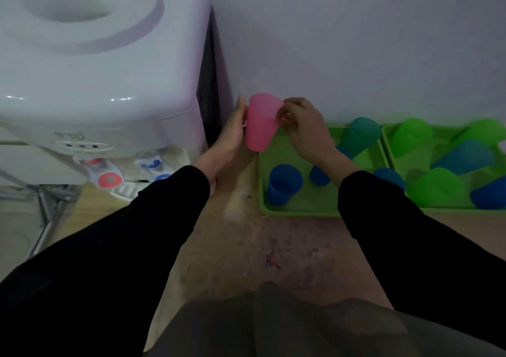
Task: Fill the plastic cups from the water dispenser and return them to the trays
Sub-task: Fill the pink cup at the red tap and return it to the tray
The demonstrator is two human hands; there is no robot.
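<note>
Pink cup is up in the air btwn both hands, tilted, just right of the water dispenser and over the back-left corner of the left tray; L hand lies along its side w/ fingers straight; R hand pinches its rim w/ curled fingers; a blue cup and teal cup sit in that tray; right tray alongside holds green and blue cups.
</note>
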